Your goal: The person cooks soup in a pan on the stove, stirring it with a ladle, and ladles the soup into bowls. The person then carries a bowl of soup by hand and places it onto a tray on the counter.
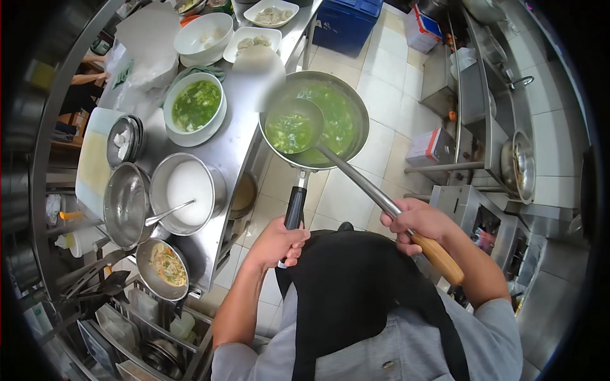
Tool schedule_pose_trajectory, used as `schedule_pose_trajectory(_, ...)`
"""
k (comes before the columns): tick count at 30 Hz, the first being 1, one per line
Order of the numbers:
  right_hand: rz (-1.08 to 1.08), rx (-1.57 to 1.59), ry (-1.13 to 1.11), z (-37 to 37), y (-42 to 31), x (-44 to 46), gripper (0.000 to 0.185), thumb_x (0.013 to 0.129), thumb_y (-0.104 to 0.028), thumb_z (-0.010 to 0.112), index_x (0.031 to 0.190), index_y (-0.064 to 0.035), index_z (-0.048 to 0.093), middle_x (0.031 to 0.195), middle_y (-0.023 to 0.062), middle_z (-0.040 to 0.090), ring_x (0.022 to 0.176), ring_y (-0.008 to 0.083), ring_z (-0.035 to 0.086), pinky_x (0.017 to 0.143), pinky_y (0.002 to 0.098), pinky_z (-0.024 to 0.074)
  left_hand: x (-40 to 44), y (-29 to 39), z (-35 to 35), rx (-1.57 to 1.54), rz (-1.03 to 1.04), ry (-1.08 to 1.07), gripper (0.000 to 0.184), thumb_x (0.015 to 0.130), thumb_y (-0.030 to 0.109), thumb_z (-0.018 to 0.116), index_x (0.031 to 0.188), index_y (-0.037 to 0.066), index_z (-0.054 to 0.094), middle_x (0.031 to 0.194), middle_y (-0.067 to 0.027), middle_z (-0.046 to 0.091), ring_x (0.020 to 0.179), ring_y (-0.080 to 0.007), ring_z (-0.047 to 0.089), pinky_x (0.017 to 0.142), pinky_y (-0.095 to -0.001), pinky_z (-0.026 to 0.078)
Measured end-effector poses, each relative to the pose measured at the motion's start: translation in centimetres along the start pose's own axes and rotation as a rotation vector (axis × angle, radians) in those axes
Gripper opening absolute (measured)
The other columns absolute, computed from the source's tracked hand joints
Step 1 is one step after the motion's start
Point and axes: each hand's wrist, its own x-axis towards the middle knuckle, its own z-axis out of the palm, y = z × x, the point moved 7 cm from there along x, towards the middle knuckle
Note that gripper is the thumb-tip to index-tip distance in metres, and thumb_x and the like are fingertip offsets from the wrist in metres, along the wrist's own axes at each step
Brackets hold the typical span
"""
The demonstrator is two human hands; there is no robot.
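My left hand is closed round the black handle of a wide pan, which holds green soup. The pan hangs in the air just right of the steel counter. Fingers of my right hand wrap the long ladle where its metal shaft meets the wooden end. The ladle's bowl rests inside the pan, filled with green soup with leafy bits. Left of the pan, a white bowl of similar green soup stands on a white plate on the counter. Steam blurs the pan's upper left edge.
On the steel counter are a pot of white contents, a strainer, a noodle pan, stacked small dishes and dumpling dishes. Another person's arms show beyond it. A blue bin stands ahead; shelving lines the right.
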Motion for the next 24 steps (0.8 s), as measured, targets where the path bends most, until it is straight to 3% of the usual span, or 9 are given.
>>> schedule_pose_trajectory(8,-0.039,-0.098,0.036,2.5,-3.6,-3.6,0.015,0.078,-0.004,0.056,0.093,-0.0048,0.054,0.062,0.008,0.044,0.04,0.0181,0.046,0.035,0.0305,0.0331,-0.8,-0.3,-0.2,-0.081,0.03,-0.041,0.023,0.089,0.003,0.064,0.081,0.01,0.043,0.062,0.0013,0.043,0.044,-0.0068,0.039,0.036,-0.0249,0.031)
schedule_pose_trajectory(14,-0.163,-0.168,0.004,6.9,-8.3,-2.5,0.012,0.08,-0.006,0.059,0.091,-0.0037,0.054,0.06,0.0074,0.043,0.038,0.0164,0.041,0.035,0.0312,0.0328,-1.1,-0.6,-0.4,-0.071,0.027,-0.104,0.025,0.09,0.005,0.064,0.075,0.009,0.044,0.062,0.0011,0.043,0.043,-0.0064,0.039,0.036,-0.0241,0.032)
schedule_pose_trajectory(16,-0.177,-0.172,0.012,8.5,-9.2,-0.9,0.011,0.079,-0.002,0.055,0.089,-0.0042,0.054,0.059,0.0046,0.043,0.037,0.0144,0.038,0.033,0.029,0.0317,-1.1,-0.7,-0.6,-0.067,0.031,-0.102,0.025,0.09,0.005,0.064,0.075,0.008,0.044,0.061,0.0011,0.043,0.043,-0.0063,0.039,0.036,-0.0241,0.033)
schedule_pose_trajectory(19,-0.283,-0.268,-0.019,10.4,-10.6,2.2,0.007,0.082,-0.005,0.055,0.088,-0.0042,0.052,0.058,0.0043,0.042,0.036,0.0151,0.041,0.035,0.0308,0.0335,-1.2,-1.0,-0.9,-0.058,0.027,-0.102,0.026,0.09,0.005,0.064,0.074,0.008,0.044,0.06,0.0013,0.042,0.043,-0.0061,0.039,0.036,-0.024,0.033)
schedule_pose_trajectory(24,-0.468,-0.731,0.017,12.7,-11.6,6.5,0.011,0.085,-0.01,0.057,0.085,-0.0032,0.049,0.063,0.0054,0.048,0.042,0.0169,0.051,0.041,0.0356,0.0428,-1.2,-1.2,-1.2,-0.041,0.028,-0.129,0.026,0.089,0.004,0.063,0.073,0.008,0.044,0.06,0.001,0.043,0.043,-0.0063,0.04,0.036,-0.0241,0.033)
